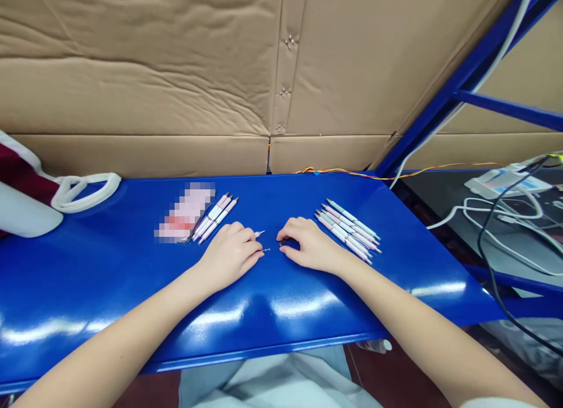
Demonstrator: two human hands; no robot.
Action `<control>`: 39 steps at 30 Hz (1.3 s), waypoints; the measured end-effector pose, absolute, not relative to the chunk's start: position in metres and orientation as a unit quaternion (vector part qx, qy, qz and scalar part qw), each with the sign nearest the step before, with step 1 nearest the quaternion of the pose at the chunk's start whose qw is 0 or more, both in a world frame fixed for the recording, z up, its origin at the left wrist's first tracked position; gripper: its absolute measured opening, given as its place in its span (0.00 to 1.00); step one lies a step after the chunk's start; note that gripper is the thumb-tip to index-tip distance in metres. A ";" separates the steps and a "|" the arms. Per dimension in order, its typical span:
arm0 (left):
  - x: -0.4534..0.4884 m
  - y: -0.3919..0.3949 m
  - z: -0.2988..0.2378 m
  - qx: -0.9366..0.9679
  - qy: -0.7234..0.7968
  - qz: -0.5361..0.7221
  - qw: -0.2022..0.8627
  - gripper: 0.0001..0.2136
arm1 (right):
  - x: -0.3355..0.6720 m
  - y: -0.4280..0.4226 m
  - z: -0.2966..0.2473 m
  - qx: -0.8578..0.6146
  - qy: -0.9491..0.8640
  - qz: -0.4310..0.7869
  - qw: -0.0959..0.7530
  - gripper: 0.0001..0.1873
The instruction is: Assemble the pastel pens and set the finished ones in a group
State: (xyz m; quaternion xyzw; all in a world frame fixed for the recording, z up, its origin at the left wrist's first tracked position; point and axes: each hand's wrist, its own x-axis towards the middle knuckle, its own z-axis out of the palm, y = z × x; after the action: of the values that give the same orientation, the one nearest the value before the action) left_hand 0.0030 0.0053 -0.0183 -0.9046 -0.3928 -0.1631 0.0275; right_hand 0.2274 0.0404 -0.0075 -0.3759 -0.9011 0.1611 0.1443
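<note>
The left hand [229,255] curls closed over two pens [260,234], tips pointing right, mid-way along the blue tabletop [132,296]; the curled right hand [311,244] touches a small dark piece [282,242], grip unclear.

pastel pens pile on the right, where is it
In the head view, the pastel pens lie in a loose group on the blue table top, right of centre, just beyond and to the outer side of the person's right hand.
</note>
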 end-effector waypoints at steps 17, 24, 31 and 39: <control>-0.026 0.014 0.004 -0.887 -0.458 -0.054 0.006 0.10 | 0.213 0.031 -0.011 -0.332 -0.923 0.058 0.183 0.08; -0.025 0.011 0.006 -0.893 -0.444 -0.073 0.023 0.11 | 0.226 0.039 -0.006 -0.379 -0.902 0.029 0.206 0.07; -0.023 0.009 0.008 -0.895 -0.439 -0.081 0.021 0.12 | 0.222 0.037 -0.007 -0.367 -0.909 0.038 0.196 0.07; -0.023 0.009 0.007 -0.898 -0.431 -0.085 0.021 0.12 | 0.222 0.037 -0.006 -0.364 -0.910 0.049 0.191 0.09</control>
State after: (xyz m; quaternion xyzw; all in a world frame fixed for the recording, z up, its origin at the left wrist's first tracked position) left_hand -0.0230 0.0088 0.0071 -0.8980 -0.4312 -0.0852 0.0210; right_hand 0.2219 0.0366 -0.0060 -0.3637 -0.9104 0.0486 0.1913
